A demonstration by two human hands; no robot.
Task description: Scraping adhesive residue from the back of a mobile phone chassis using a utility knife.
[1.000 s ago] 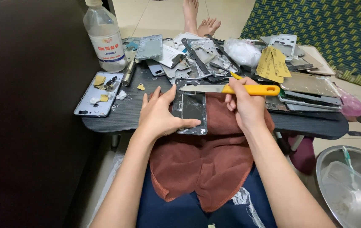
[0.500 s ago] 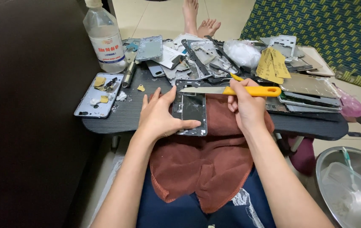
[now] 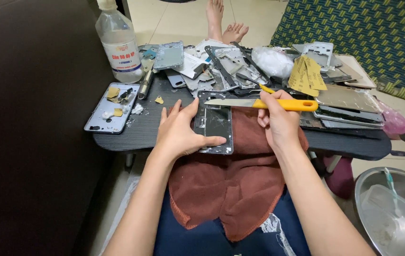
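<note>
A dark phone frame with cracked glass (image 3: 215,124) lies on a brown cloth (image 3: 233,180) at the near edge of a small black table (image 3: 155,132). My left hand (image 3: 179,132) presses on the phone's left side, thumb across its lower edge. My right hand (image 3: 278,121) grips a yellow-handled knife (image 3: 264,103). The blade points left and lies across the top of the phone.
A clear plastic bottle (image 3: 118,45) stands at the table's back left, beside an opened white phone back (image 3: 112,108). Several phone frames and parts (image 3: 240,64) are piled at the back. A metal basin (image 3: 392,213) sits on the floor right. Someone's bare feet (image 3: 226,23) are beyond.
</note>
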